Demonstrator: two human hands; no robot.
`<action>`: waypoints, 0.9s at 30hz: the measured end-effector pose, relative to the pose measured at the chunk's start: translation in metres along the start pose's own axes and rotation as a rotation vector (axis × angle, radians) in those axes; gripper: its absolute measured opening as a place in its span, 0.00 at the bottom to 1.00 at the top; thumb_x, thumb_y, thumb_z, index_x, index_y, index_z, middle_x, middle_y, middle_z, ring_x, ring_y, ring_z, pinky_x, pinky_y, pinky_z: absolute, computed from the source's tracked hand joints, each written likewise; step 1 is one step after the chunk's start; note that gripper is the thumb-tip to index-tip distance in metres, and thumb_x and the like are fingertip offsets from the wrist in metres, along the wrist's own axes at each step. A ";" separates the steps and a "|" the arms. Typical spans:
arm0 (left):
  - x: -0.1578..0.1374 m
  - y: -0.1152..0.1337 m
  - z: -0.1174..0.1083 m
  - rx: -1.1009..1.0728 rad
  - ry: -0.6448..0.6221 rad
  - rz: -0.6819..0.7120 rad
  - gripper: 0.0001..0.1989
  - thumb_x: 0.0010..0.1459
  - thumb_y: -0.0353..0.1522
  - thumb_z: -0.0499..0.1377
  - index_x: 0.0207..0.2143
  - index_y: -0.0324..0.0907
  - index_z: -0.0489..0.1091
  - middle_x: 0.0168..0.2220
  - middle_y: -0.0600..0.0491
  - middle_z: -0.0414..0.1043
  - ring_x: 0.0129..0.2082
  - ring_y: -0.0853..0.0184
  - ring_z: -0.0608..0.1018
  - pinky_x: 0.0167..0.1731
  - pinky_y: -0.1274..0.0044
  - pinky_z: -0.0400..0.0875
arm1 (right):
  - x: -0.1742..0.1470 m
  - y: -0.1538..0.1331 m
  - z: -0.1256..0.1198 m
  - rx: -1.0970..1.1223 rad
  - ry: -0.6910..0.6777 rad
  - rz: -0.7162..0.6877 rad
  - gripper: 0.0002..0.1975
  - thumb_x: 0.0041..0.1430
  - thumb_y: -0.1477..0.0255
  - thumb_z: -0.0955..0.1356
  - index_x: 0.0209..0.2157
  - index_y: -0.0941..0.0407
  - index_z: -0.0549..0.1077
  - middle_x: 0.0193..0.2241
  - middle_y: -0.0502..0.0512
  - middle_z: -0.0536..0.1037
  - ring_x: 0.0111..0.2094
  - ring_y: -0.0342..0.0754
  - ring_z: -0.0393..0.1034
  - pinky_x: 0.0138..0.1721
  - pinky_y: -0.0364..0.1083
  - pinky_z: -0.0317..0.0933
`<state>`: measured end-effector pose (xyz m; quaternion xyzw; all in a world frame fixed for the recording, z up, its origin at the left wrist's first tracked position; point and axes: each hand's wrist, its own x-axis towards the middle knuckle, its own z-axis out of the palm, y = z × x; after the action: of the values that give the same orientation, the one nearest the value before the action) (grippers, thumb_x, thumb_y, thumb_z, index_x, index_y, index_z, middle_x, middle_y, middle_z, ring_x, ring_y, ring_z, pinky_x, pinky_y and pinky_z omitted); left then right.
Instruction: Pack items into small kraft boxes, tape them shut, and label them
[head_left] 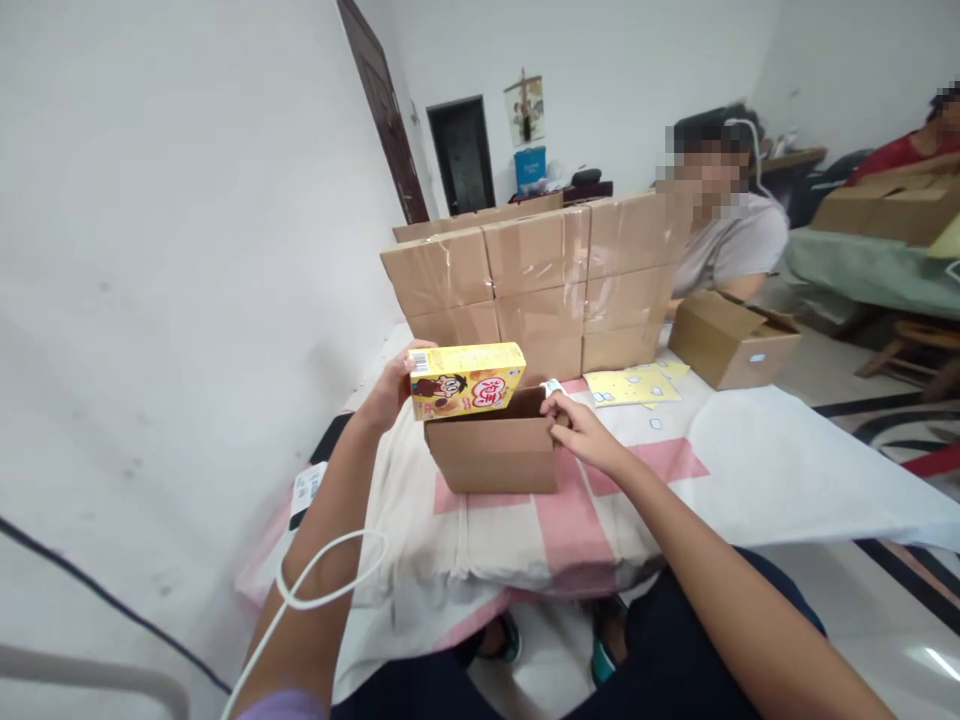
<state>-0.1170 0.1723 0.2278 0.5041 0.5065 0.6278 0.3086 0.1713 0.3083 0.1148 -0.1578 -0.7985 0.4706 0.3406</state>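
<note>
The left hand (390, 385) has its grip closed on a yellow snack box (465, 380) with a cartoon face, held level just above the open small cardboard carton (491, 455). This carton stands near the front edge of the bench (750, 450), on a white and pink cloth. The right hand (581, 430) pinches the carton's right wall at the top rim. Behind, a stack of taped cardboard boxes (532, 280) fills the far edge, and another person (724, 240) sits beside it.

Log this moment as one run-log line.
left hand: holds yellow snack box over open carton | right hand: on carton's right edge | behind: stacked sealed cartons
</note>
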 end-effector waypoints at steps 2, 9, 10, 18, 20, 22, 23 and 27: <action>0.007 -0.003 0.006 0.013 -0.093 -0.062 0.25 0.47 0.49 0.60 0.41 0.42 0.73 0.39 0.48 0.78 0.47 0.51 0.79 0.38 0.67 0.77 | -0.001 -0.001 -0.002 0.003 -0.004 -0.010 0.13 0.50 0.78 0.63 0.40 0.54 0.66 0.29 0.46 0.67 0.25 0.42 0.62 0.28 0.43 0.57; 0.006 -0.042 0.029 0.073 -0.235 -0.193 0.21 0.63 0.49 0.57 0.44 0.39 0.71 0.39 0.51 0.75 0.36 0.66 0.77 0.38 0.69 0.75 | -0.004 0.001 -0.004 0.054 0.003 0.008 0.11 0.50 0.78 0.62 0.36 0.53 0.63 0.30 0.46 0.68 0.25 0.42 0.61 0.27 0.42 0.57; 0.005 -0.044 0.029 0.089 -0.244 -0.197 0.20 0.64 0.48 0.57 0.44 0.39 0.71 0.39 0.51 0.74 0.36 0.67 0.77 0.38 0.69 0.75 | -0.004 0.001 -0.005 0.065 0.006 0.009 0.11 0.50 0.78 0.62 0.37 0.53 0.63 0.30 0.46 0.68 0.25 0.42 0.62 0.27 0.43 0.57; -0.013 -0.034 0.015 0.260 -0.304 -0.212 0.15 0.57 0.43 0.61 0.40 0.42 0.73 0.41 0.50 0.75 0.39 0.65 0.76 0.36 0.72 0.73 | -0.005 -0.020 -0.011 -0.056 -0.087 -0.070 0.16 0.56 0.68 0.70 0.47 0.53 0.71 0.30 0.48 0.65 0.27 0.43 0.60 0.29 0.43 0.56; -0.017 -0.030 0.014 0.311 -0.333 -0.251 0.13 0.52 0.40 0.60 0.38 0.45 0.75 0.41 0.50 0.77 0.39 0.63 0.76 0.32 0.74 0.72 | -0.005 -0.023 -0.011 -0.100 -0.078 -0.096 0.12 0.56 0.65 0.72 0.41 0.54 0.73 0.29 0.48 0.66 0.28 0.44 0.60 0.28 0.43 0.55; -0.019 -0.028 0.015 0.350 -0.365 -0.319 0.13 0.51 0.39 0.58 0.38 0.47 0.76 0.39 0.50 0.78 0.36 0.63 0.77 0.26 0.76 0.71 | -0.004 -0.024 -0.010 -0.138 -0.060 -0.140 0.12 0.55 0.64 0.74 0.38 0.55 0.74 0.30 0.50 0.68 0.30 0.45 0.62 0.30 0.43 0.57; -0.020 -0.027 0.016 0.366 -0.382 -0.363 0.14 0.53 0.40 0.57 0.39 0.47 0.76 0.37 0.50 0.79 0.33 0.64 0.77 0.24 0.76 0.70 | -0.005 -0.024 -0.010 -0.158 -0.060 -0.167 0.13 0.55 0.63 0.74 0.38 0.55 0.75 0.32 0.51 0.69 0.32 0.46 0.64 0.32 0.43 0.59; -0.016 -0.030 0.021 0.439 -0.427 -0.529 0.21 0.62 0.49 0.55 0.33 0.41 0.74 0.23 0.54 0.75 0.18 0.71 0.72 0.18 0.78 0.66 | -0.008 -0.023 -0.012 -0.221 -0.088 -0.256 0.14 0.57 0.63 0.74 0.43 0.53 0.77 0.40 0.56 0.72 0.41 0.52 0.68 0.42 0.47 0.63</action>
<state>-0.0960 0.1734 0.1942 0.5293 0.6652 0.2851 0.4428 0.1865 0.2997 0.1355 -0.0705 -0.8731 0.3389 0.3432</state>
